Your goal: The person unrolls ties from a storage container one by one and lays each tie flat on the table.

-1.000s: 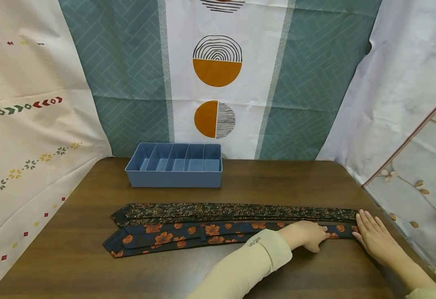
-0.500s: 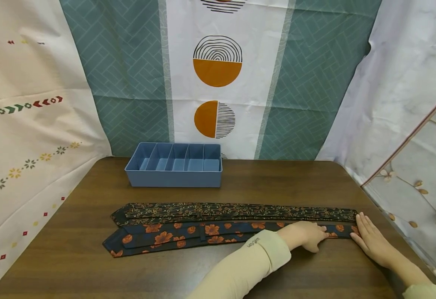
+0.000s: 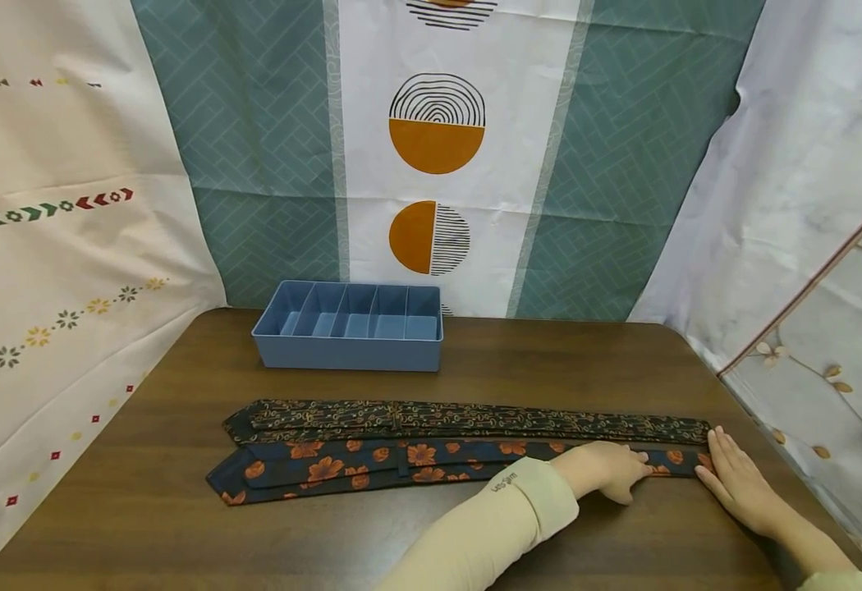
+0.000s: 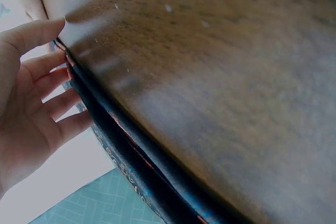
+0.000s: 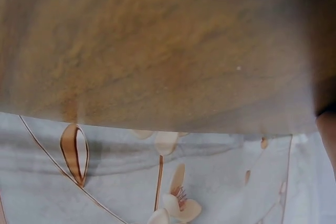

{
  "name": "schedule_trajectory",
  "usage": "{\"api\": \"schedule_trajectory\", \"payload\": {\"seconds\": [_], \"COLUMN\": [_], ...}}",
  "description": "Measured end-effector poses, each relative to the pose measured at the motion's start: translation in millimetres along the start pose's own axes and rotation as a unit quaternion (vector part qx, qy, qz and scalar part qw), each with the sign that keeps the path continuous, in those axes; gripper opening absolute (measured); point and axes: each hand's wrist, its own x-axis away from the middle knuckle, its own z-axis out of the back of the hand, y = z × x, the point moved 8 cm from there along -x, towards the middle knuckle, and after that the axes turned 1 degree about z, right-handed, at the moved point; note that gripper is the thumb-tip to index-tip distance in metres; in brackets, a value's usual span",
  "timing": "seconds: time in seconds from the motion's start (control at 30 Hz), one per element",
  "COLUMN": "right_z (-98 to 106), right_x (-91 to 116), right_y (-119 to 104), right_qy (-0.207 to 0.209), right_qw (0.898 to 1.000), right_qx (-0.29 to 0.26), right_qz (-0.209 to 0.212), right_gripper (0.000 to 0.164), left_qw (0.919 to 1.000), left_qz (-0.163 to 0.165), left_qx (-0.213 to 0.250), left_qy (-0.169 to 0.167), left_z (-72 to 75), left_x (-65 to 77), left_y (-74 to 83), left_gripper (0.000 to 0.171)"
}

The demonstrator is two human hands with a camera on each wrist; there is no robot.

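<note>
Two neckties lie stretched side by side across the table in the head view. The nearer one is a navy necktie (image 3: 325, 469) with orange flowers; behind it lies a black necktie (image 3: 505, 416) with a small gold pattern. My left hand (image 3: 607, 469) rests on the navy tie towards its narrow right end. In the left wrist view its fingers (image 4: 62, 102) are spread along the tie's edge, thumb apart. At the right ends of both ties my right hand (image 3: 743, 484) lies with straight fingers, touching the navy one. Only a small edge of it shows in the right wrist view.
A blue tray (image 3: 350, 355) with several compartments stands at the back left of the brown wooden table (image 3: 549, 353). Patterned cloths hang behind and at both sides, including a white flowered cloth (image 3: 845, 386) along the right edge.
The head view has shifted slightly. Both hands keep almost the same places at the right end of the ties, and the ties lie as before.
</note>
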Motion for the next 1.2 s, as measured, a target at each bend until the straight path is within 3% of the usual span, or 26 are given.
{"api": "schedule_trajectory", "payload": {"seconds": [0.27,0.57,0.8,1.0,1.1,1.2], "right_z": [1.1,-1.1,0.9,3.1,7.1,13.0], "right_x": [-0.8,-0.2,0.0,1.0,-4.6,-13.8], "right_y": [2.4,2.3,1.6,3.3,5.5,8.0], "right_qy": [-0.008,0.0,0.01,-0.013,-0.041,-0.099], "right_qw": [1.0,1.0,1.0,1.0,0.999,0.992], "right_qx": [-0.002,0.006,0.012,-0.005,-0.024,-0.055], "right_qz": [-0.004,-0.004,0.001,-0.012,-0.024,-0.053], "right_gripper": [0.064,0.064,0.063,0.064,0.067,0.072], "left_qw": [0.9999,1.0,0.9994,0.9996,0.9995,0.9981], "left_qz": [0.012,0.002,0.032,0.009,-0.001,-0.009], "left_qx": [-0.008,-0.005,-0.009,-0.027,-0.028,-0.034], "left_qy": [0.003,0.002,-0.006,-0.007,0.014,0.051], "left_z": [1.0,-2.0,-6.8,-6.4,-1.2,6.7], "left_x": [-3.2,0.4,6.0,20.3,32.3,50.6], "left_y": [-0.7,-0.7,-0.1,-4.6,-15.6,-32.4], "left_gripper": [0.056,0.057,0.063,0.07,0.069,0.068]}}
